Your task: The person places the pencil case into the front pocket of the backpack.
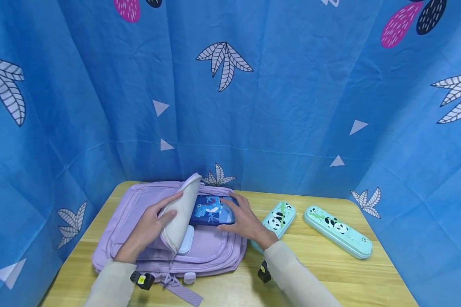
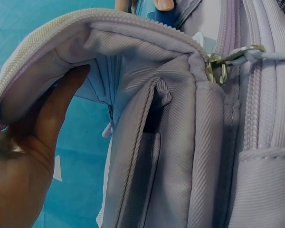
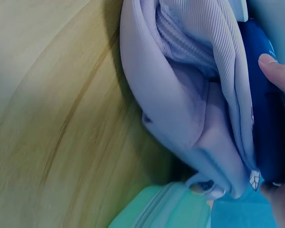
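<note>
A lilac backpack (image 1: 134,204) lies on the table with its front pocket unzipped. My left hand (image 1: 150,226) grips the pocket flap (image 1: 184,209) by its edge and holds it up, pale lining showing. In the left wrist view, the thumb lies against the inside of the raised flap. My right hand (image 1: 246,219) holds a dark blue pencil case (image 1: 211,211) with a dinosaur print, thumb on the near side and fingers over the far side. The case lies over the pocket opening, its left end behind the flap. Below it, a small white-and-blue case (image 1: 187,241) sits partly under the flap.
Two mint-green panda pencil cases lie to the right: one case (image 1: 282,217) by my right wrist, partly covered by it, another case (image 1: 338,232) farther right. A strap (image 1: 184,292) hangs toward the front of the wooden table (image 1: 369,281). A blue curtain (image 1: 292,106) surrounds the back and sides.
</note>
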A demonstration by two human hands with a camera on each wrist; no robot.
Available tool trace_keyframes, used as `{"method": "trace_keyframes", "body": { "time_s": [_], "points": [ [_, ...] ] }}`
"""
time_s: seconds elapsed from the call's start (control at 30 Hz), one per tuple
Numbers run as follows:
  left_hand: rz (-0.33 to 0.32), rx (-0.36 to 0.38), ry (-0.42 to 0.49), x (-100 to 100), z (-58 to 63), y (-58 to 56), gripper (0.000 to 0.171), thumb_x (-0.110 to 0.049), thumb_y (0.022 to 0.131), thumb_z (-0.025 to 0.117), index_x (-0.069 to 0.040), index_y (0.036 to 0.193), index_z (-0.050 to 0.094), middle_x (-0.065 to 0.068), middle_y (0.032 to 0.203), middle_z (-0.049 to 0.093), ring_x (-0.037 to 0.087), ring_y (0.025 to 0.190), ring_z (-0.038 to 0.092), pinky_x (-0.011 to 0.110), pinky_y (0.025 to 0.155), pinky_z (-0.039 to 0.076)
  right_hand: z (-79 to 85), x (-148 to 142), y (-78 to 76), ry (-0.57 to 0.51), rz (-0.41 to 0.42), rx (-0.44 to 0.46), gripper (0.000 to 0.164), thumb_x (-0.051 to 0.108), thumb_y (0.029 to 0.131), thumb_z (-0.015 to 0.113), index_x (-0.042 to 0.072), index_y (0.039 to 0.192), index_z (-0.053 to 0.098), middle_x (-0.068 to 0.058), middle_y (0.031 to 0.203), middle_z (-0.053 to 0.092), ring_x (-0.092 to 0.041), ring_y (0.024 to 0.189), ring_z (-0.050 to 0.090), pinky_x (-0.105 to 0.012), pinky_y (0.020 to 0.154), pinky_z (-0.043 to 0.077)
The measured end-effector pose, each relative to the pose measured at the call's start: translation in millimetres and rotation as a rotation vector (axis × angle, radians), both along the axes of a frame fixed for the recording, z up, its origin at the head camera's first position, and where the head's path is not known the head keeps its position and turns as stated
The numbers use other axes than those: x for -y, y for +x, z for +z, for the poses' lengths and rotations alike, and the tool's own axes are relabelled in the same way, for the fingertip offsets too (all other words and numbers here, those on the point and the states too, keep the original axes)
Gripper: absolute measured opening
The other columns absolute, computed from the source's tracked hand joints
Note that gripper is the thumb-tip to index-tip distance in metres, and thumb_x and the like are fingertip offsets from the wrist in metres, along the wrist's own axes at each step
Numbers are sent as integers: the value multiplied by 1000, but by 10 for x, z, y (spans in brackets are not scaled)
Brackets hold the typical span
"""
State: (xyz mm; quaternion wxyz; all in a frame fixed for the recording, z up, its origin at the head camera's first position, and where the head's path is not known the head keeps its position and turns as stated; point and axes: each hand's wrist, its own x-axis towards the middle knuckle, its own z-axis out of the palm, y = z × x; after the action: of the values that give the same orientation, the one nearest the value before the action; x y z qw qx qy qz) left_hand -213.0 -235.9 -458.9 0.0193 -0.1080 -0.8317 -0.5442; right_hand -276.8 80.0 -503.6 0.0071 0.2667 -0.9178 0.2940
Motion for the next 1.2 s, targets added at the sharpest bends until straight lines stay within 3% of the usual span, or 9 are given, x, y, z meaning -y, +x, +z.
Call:
{"method": "trace_keyframes", "body": {
  "time_s": [0.2,0.33,0.63,0.8,1.0,1.2],
  "points": [
    [-4,-12,4,11,-15,-2,52,-11,112,57,-18,164,52,15,174,42,38,159,40,20,112,43,-28,-205,37,-35,-20,33,92,43,88,92,20,165,48,-13,181,24,-43,166,24,-67,128,31],
    [-7,-20,6,21,-14,6,52,-11,112,57,-17,163,53,15,173,44,38,158,42,15,108,42,-49,-375,71,-56,-39,39,89,41,91,89,21,167,46,-12,179,30,-42,165,28,-67,129,31],
    [-1,-24,-9,27,-8,5,51,-13,112,58,-18,163,54,16,172,45,39,159,41,13,110,38,-114,-597,99,-94,-55,-62,67,32,98,83,16,158,57,-7,161,58,-33,152,51,-57,126,41],
    [-5,-10,4,32,-35,-4,51,-14,113,57,-19,163,53,14,173,44,37,161,37,15,115,35,-136,-612,111,-125,-81,-62,62,32,98,82,19,155,61,-6,158,62,-32,151,53,-58,125,42],
    [-9,-27,-7,31,-42,1,51,-15,113,57,-18,163,53,15,172,45,39,159,40,24,116,41,-160,-602,127,-129,-123,-49,62,33,99,82,20,155,61,-7,158,62,-33,151,53,-60,125,42],
    [-6,-2,4,25,-55,-5,51,-15,113,57,-20,164,52,14,174,42,38,160,38,11,109,37,-155,-581,137,-139,-130,-64,61,32,98,84,17,153,63,-10,156,64,-35,149,54,-60,123,43]
  ]
}}
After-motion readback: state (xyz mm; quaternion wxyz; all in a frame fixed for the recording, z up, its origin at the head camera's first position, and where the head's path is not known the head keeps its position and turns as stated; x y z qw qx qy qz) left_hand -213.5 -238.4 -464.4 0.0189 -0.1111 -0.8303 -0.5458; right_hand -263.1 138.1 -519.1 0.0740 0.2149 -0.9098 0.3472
